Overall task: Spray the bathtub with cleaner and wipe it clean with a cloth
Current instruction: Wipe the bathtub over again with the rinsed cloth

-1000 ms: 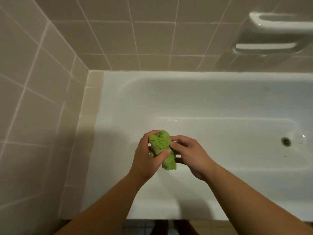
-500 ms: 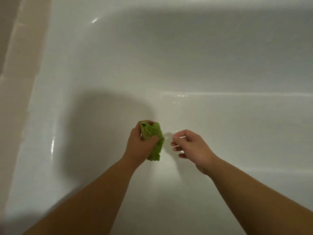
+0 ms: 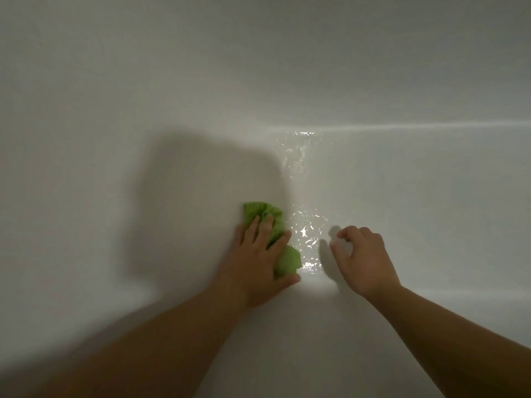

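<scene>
We see the green cloth near the middle of the frame, flat on the white bathtub. Our left hand presses it down with straight fingers. Wet shiny spots sit just beside it. Our right hand hangs nearby, fingers loosely curled, holding nothing.

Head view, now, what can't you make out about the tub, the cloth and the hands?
- Cloth: its middle is hidden under the left hand pressing it on the tub.
- Left forearm: smeared by motion blur, its edges unclear.
- Right hand: fingers loosely curled and nothing visible in them; whether it touches the tub cannot be told.
- Tub: rim and drain are cut off by the frame edges.
- Wet patch: only glints show, and a shadow covers the floor to its left.
</scene>
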